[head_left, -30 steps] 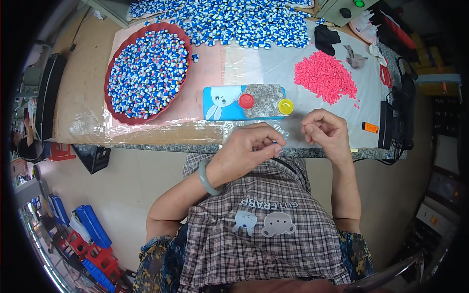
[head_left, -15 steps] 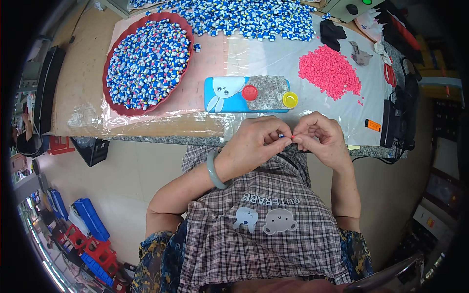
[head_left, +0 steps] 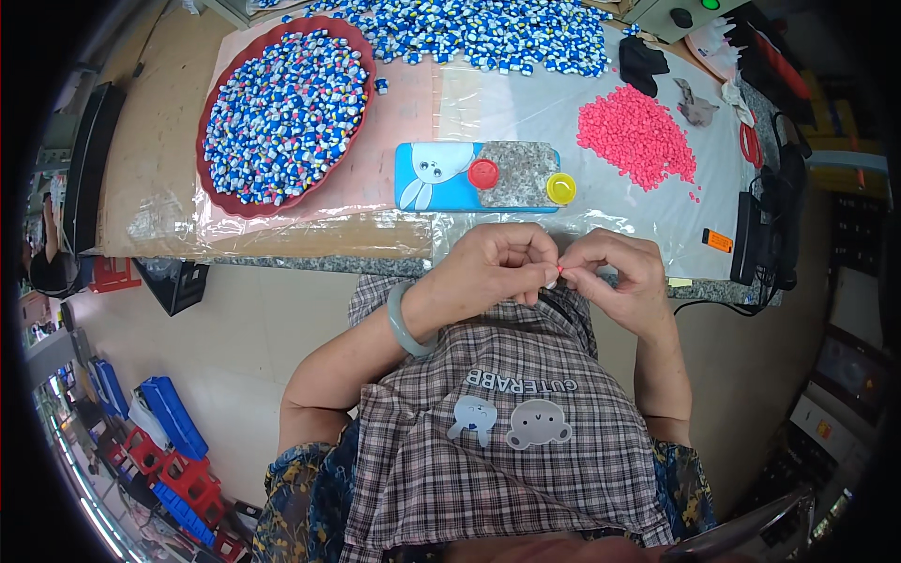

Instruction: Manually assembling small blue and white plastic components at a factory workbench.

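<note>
Left hand (head_left: 488, 272): forearm brought in from lower left, slanted up toward the right; wrist encircled by a pale green bangle (head_left: 404, 324); back of hand turned upward, fingers curled in, thumb laid along beneath the index finger. Thumb and index are pinched together at the tips.

Right hand (head_left: 622, 277): forearm held nearly upright, hand bent inward to the left at the wrist; fingers folded, thumb and index drawn to a point. Its tips are met by those of the left hand.

Small piece (head_left: 560, 270): clamped between the fingertips of both hands, at the table's near edge as seen from above; only a pink-red bit is shown, the remainder being hidden by the fingers.

Blue case (head_left: 455, 195): laid flat just beyond the hands, decorated with a white rabbit; a grey speckled panel (head_left: 516, 164) is set on its right part, with a red cup (head_left: 483, 174) and a yellow cup (head_left: 560, 189) placed at the panel's sides.

Pink pieces (head_left: 636, 136): heaped beyond the right hand.

Scalloped red tray (head_left: 249, 207): filled with small blue-and-white pieces, positioned at left.
</note>
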### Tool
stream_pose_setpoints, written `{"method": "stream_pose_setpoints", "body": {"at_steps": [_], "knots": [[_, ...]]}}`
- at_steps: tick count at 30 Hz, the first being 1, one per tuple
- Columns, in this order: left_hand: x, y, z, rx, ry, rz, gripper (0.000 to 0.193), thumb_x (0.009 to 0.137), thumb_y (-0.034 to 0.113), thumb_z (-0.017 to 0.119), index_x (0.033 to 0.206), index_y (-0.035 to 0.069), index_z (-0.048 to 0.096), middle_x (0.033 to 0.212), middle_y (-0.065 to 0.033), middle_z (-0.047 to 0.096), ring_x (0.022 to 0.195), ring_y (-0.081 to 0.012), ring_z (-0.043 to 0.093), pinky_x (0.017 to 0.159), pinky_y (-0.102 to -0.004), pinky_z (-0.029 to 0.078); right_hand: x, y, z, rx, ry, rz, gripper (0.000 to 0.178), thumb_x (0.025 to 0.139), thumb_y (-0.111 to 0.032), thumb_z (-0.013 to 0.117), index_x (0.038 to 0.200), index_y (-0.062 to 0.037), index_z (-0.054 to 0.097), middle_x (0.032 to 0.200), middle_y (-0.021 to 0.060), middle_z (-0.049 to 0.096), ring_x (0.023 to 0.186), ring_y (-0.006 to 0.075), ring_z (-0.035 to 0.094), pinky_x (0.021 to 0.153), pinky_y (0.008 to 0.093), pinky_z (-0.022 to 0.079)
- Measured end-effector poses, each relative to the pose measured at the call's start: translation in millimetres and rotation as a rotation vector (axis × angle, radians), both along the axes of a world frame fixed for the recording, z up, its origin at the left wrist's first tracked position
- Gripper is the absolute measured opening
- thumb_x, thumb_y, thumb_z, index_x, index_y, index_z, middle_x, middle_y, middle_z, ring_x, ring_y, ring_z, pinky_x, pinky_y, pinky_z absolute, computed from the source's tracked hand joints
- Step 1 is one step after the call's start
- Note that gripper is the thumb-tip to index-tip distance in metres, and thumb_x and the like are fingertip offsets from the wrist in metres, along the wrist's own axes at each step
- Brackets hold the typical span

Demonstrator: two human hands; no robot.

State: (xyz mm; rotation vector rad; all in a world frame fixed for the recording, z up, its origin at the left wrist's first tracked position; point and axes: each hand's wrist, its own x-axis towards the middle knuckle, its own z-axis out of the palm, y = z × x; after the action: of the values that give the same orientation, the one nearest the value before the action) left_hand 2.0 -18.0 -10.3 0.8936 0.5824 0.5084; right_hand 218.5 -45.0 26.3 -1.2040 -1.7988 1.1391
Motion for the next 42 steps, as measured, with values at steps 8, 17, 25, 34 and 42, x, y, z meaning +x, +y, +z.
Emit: {"method": "stream_pose_setpoints", "body": {"at_steps": [8,17,25,34,42], "knots": [[-3.1,3.3,-0.1,-0.082,-0.041,-0.062,0.008,0.095,0.012,0.067,0.097,0.004,0.065,0.085,0.0003,0.065,0.069,-0.0053,0.062,0.060,-0.0189,0.048,-8.3,0.8,7.9,0.365,-0.211,0.078,0.019,0.071,0.007,0.073,0.086,-0.0026,0.068,0.077,0.0082,0.068,0.066,0.0199,0.068,0.057,0.0289,0.052],[-8.5,6.0,1.7,-0.063,0.009,-0.028,0.014,0.096,0.012,0.067,0.105,0.002,0.069,0.091,-0.0027,0.069,0.071,-0.0061,0.063,0.062,-0.0199,0.050,6.2,21.4,-4.3,0.160,-0.150,-0.144,0.009,0.080,0.007,0.068,0.086,0.0017,0.064,0.080,0.0052,0.067,0.067,0.0096,0.065,0.064,0.0233,0.054],[-12.4,3.8,-1.3,-0.078,-0.052,-0.033,0.017,0.098,0.011,0.063,0.110,-0.001,0.070,0.099,-0.0053,0.072,0.084,-0.0076,0.066,0.079,-0.0228,0.055,-4.1,34.2,-6.8,0.253,-0.315,-0.253,0.011,0.081,0.007,0.071,0.088,0.0021,0.064,0.079,0.0054,0.068,0.065,0.0114,0.066,0.062,0.0242,0.055],[-14.8,3.3,-4.4,-0.071,-0.070,-0.021,0.018,0.099,0.007,0.061,0.113,-0.001,0.068,0.104,-0.0066,0.071,0.090,-0.0093,0.066,0.082,-0.0241,0.055,-5.6,36.7,-3.1,0.366,-0.450,-0.182,0.014,0.080,0.009,0.071,0.089,0.0017,0.063,0.078,0.0069,0.066,0.063,0.0143,0.066,0.057,0.0258,0.053],[-14.7,0.9,-7.5,-0.049,-0.103,-0.013,0.019,0.095,0.002,0.064,0.113,-0.002,0.067,0.105,-0.0074,0.070,0.093,-0.0103,0.067,0.085,-0.0251,0.055,-8.1,37.2,0.9,0.478,-0.573,-0.114,0.017,0.079,0.011,0.071,0.090,0.0016,0.063,0.079,0.0080,0.065,0.063,0.0151,0.066,0.056,0.0263,0.054]]}}
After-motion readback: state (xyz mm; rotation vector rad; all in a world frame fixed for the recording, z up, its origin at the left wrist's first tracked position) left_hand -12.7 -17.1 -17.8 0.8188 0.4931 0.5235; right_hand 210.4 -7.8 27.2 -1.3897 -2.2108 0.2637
